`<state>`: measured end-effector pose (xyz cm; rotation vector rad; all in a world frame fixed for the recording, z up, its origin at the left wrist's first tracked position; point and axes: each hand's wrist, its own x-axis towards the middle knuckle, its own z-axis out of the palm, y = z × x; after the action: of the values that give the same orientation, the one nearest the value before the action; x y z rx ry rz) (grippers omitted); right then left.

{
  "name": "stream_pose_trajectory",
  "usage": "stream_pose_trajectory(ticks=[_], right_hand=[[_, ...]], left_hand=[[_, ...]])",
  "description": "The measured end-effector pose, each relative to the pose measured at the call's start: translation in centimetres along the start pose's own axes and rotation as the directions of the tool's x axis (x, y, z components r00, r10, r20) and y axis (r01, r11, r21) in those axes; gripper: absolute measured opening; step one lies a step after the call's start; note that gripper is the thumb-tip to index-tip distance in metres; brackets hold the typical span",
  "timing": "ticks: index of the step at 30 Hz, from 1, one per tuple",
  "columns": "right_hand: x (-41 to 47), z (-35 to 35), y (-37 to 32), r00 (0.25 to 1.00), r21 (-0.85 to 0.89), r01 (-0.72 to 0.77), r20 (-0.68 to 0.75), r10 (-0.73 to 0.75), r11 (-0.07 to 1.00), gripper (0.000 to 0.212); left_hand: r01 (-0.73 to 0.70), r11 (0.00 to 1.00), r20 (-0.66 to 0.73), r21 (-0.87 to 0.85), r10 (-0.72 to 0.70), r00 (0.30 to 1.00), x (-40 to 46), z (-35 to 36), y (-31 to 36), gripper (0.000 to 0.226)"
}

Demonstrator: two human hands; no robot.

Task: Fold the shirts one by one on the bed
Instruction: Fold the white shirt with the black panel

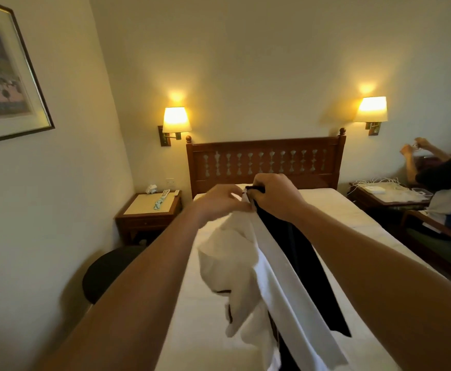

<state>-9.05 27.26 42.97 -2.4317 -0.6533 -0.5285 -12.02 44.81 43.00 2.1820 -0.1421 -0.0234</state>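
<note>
Folding has not begun: we hold a white shirt (248,266) and a black shirt (307,263) bunched together above the bed (339,210), left hand (219,202) and right hand (275,194) pinching their top edges. No folded shirt shows yet.

Dim room, warm yellow cast throughout. Light from two lit wall lamps: left lamp (176,119), right lamp (372,109), each throwing bright halo on wall (259,76) above shade. Shades blown out, near glare. Soft shadows beside headboard (265,162) and below nightstand (149,212). Motion blur on left hand (220,200). Wide-angle bending at edges; picture frame (10,73) skewed, soft.
</note>
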Motion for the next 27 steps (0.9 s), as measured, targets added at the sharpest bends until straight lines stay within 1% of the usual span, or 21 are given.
stream_pose_trajectory(ticks=[2, 3, 5, 6, 8, 10, 11, 13, 14, 16, 18, 20, 21, 23, 25, 27], right_hand=[[0.0, -0.1, 0.3, 0.999, -0.007, 0.006, 0.038, -0.006, 1.0, 0.014], [-0.2, -0.1, 0.6, 0.998, -0.005, 0.01, 0.064, -0.01, 1.0, 0.014], [-0.9, -0.2, 1.8, 0.993, 0.006, -0.002, 0.118, 0.001, 1.0, 0.009], [-1.6, -0.3, 2.8, 0.989, 0.028, -0.037, 0.146, 0.033, 0.999, 0.005], [-3.4, -0.2, 5.2, 0.965, 0.08, -0.136, 0.235, 0.114, 0.987, 0.005], [-5.5, 0.4, 7.7, 0.927, 0.067, -0.21, 0.331, 0.177, 0.975, 0.01], [-6.8, 0.8, 9.0, 0.909, 0.056, -0.257, 0.354, 0.222, 0.965, 0.012], [-8.8, 1.6, 11.2, 0.884, 0.037, -0.344, 0.351, 0.31, 0.938, 0.018], [-9.8, 2.0, 12.4, 0.873, 0.015, -0.369, 0.349, 0.341, 0.929, 0.019], [-11.6, 2.3, 14.2, 0.854, -0.053, -0.398, 0.343, 0.391, 0.916, 0.018], [-12.9, 1.5, 16.2, 0.838, -0.076, -0.452, 0.304, 0.453, 0.889, 0.019], [-13.1, 0.5, 17.7, 0.832, -0.029, -0.483, 0.295, 0.469, 0.875, 0.022], [-12.7, 0.0, 18.2, 0.841, -0.002, -0.474, 0.296, 0.453, 0.88, 0.022], [-11.8, -1.1, 19.4, 0.857, 0.04, -0.437, 0.321, 0.402, 0.899, 0.018], [-11.3, -1.6, 20.5, 0.863, 0.023, -0.416, 0.325, 0.386, 0.909, 0.017], [-11.7, -1.8, 22.1, 0.861, -0.061, -0.416, 0.295, 0.414, 0.907, 0.012]], left_hand=[[-0.087, 0.99, -0.135, 0.111, 0.102, 0.986, 0.4, 1.8, -0.8, 0.019], [-0.119, 0.975, -0.199, 0.188, 0.156, 0.967, 0.4, 2.3, -1.1, 0.016], [-0.141, 0.944, -0.258, 0.298, 0.222, 0.94, 0.5, 2.9, -1.4, 0.021], [-0.158, 0.937, -0.26, 0.311, 0.244, 0.934, 0.4, 3.2, -1.1, 0.023], [-0.189, 0.935, -0.267, 0.301, 0.272, 0.924, 0.2, 3.8, -0.2, 0.026], [-0.185, 0.949, -0.274, 0.255, 0.255, 0.927, 0.3, 4.4, 0.6, 0.028], [-0.173, 0.956, -0.257, 0.238, 0.234, 0.938, 0.4, 5.0, 1.0, 0.028], [-0.158, 0.959, -0.218, 0.236, 0.211, 0.953, 0.7, 6.1, 1.7, 0.029], [-0.157, 0.96, -0.223, 0.23, 0.209, 0.952, 0.9, 6.7, 1.9, 0.03], [-0.15, 0.971, -0.29, 0.185, 0.2, 0.936, 0.9, 7.0, 2.0, 0.033], [-0.13, 0.981, -0.354, 0.145, 0.174, 0.919, 1.0, 7.1, 2.4, 0.037], [-0.103, 0.967, -0.35, 0.231, 0.182, 0.919, 0.7, 6.8, 2.4, 0.04], [-0.072, 0.94, -0.318, 0.334, 0.184, 0.93, 0.5, 6.5, 2.2, 0.038], [0.023, 0.817, -0.233, 0.576, 0.137, 0.963, -0.2, 6.6, 1.6, 0.028], [-0.002, 0.703, -0.127, 0.711, 0.13, 0.983, -1.3, 6.3, 0.1, 0.029], [-0.031, 0.614, -0.075, 0.788, 0.146, 0.986, -1.9, 6.3, -1.4, 0.031]])
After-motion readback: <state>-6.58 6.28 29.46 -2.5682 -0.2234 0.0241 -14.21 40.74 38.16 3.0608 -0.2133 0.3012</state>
